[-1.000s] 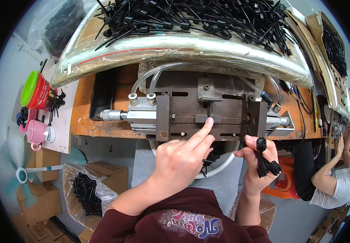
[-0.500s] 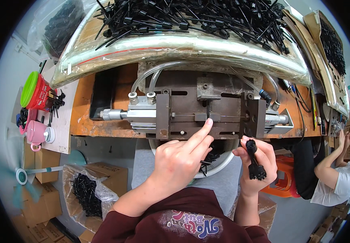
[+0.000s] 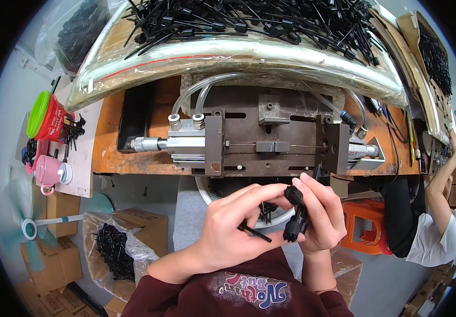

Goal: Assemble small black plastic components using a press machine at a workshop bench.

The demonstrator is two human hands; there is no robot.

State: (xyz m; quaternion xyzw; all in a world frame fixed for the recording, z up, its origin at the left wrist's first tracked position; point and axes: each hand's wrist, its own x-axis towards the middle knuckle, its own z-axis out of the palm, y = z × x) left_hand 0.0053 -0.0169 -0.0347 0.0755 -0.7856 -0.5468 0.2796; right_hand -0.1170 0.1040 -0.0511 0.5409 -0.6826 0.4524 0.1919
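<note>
My left hand [image 3: 225, 227] and my right hand [image 3: 323, 219] meet in front of the bench edge. My right hand is closed on black plastic stem parts [image 3: 292, 230] with toothed round heads; their exact number is hard to make out. Fingertips of my left hand reach toward those heads. A thin black stem [image 3: 258, 234] sticks out from under my left palm, its other end hidden. Beyond my hands lies a dark metal fixture [image 3: 267, 168] with two small grey jaw blocks [image 3: 271, 147] at its middle and a metal bracket [image 3: 274, 111] behind them.
Air cylinders [image 3: 186, 142] with clear hoses flank the fixture. A wrapped tray edge [image 3: 238, 58] crosses behind, heaped with black stem parts [image 3: 259, 21]. Below the bench stand a lined carton [image 3: 154, 232] of parts and an orange stool [image 3: 365, 227]. Another person [image 3: 439, 232] works at the right.
My left hand has drawn back from the jaw blocks toward my right hand. The black stem that stood between bracket and blocks is gone from there. My right hand has shifted slightly left.
</note>
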